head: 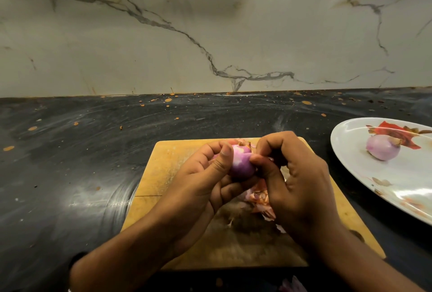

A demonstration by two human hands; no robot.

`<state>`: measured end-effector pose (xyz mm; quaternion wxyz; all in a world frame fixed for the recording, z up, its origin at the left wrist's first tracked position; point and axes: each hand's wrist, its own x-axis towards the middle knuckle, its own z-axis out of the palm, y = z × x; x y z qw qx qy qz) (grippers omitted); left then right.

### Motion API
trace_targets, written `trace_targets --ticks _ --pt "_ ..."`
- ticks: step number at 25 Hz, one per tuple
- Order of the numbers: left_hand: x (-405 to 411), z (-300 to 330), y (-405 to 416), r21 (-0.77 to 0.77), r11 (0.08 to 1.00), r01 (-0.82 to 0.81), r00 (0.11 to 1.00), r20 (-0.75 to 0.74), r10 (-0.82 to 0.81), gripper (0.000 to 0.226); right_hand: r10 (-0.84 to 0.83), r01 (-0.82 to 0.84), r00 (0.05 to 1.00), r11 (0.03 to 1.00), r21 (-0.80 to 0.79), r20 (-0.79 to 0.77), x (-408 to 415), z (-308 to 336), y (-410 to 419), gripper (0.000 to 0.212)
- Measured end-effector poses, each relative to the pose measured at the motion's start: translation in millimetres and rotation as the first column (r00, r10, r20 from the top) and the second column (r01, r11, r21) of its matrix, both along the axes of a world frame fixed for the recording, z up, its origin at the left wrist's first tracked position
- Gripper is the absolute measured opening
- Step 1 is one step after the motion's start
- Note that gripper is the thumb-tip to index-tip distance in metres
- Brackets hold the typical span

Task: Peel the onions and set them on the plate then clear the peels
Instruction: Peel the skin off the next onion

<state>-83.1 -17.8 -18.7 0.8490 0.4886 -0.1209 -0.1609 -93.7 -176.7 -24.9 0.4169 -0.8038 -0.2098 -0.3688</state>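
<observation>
1. Above the wooden cutting board (177, 198), you are holding a purple onion (242, 165) between both hands
2. Your left hand (205, 175) is cupping the onion from the left, with the fingers curling underneath it and the thumb lying across its top
3. Your right hand (297, 182) is closing in from the right, its fingers bent, with the thumb tip pressing against the onion's side; whether it is pinching a strip of skin cannot be told
4. Most of the onion is showing smooth and pale purple, with a bit of brown skin clinging at its far end
5. Under your hands, loose pinkish-orange peels (261, 200) are lying on the board
6. Off to your right, a white plate (350, 151) is sitting on the dark countertop (70, 151), just beside the board and partly cut off by the picture's edge
7. A second, peeled onion (382, 150) is resting on that plate, well apart from the one you are holding
8. Behind the countertop, a marble-patterned wall (163, 46) is rising, and orange specks are dotting the counter near it
</observation>
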Motion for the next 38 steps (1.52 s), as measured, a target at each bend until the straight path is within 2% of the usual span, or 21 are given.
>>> trace_targets --ticks 3,5,11,13,16,19,22,24,26,29,34,38 --pt "0 2 2 0.007 0.999 -0.047 0.999 0.003 0.047 0.046 0.153 -0.13 0.97 0.983 0.128 -0.19 1 2 -1 0.027" --pt "0 3 1 0.024 0.998 -0.05 0.998 0.024 0.05 0.044 0.18 -0.143 0.951 0.977 0.159 -0.25 1 3 -2 0.04" --pt "1 0 1 0.041 0.998 -0.047 0.998 0.045 0.045 0.042 0.235 -0.188 0.933 0.964 0.187 -0.273 1 6 -6 0.019" --pt "1 1 1 0.049 0.998 -0.044 0.998 0.044 0.042 0.046 0.246 -0.201 0.932 0.962 0.186 -0.265 3 7 -7 0.014" --pt "0 1 1 0.059 0.997 -0.055 0.998 0.039 0.053 0.051 0.163 -0.145 0.962 0.985 0.099 -0.219 4 4 -5 0.018" --pt "0 2 0 0.033 0.998 -0.046 0.999 0.004 0.045 0.047 0.027 -0.029 0.998 0.999 -0.046 -0.055 3 -1 -1 0.017" --pt "0 4 1 -0.009 1.0 -0.001 0.999 -0.032 0.001 0.055 -0.02 0.027 0.997 0.994 -0.104 0.069 4 -2 0 0.013" --pt "-1 4 1 -0.025 1.0 0.014 0.999 -0.043 -0.015 0.058 0.013 -0.01 0.999 0.998 -0.062 0.051 3 -2 0 0.007" --pt "-1 5 2 -0.033 0.999 -0.002 0.999 -0.042 0.0 0.052 0.06 -0.06 0.998 0.998 0.014 -0.028 2 -1 -1 0.015" --pt "-1 7 3 -0.036 0.999 -0.027 0.999 -0.024 0.026 0.047 0.068 -0.07 0.996 0.997 -0.036 -0.061 4 -1 -3 0.024" --pt "-1 4 1 -0.022 0.999 -0.046 0.999 -0.005 0.046 0.046 0.03 -0.031 1.0 0.997 -0.077 -0.005 4 -4 -4 0.018" --pt "-1 4 0 -0.03 0.998 -0.058 0.998 -0.012 0.057 0.045 0.047 -0.048 0.999 0.997 -0.06 -0.017 3 -2 -4 0.016"
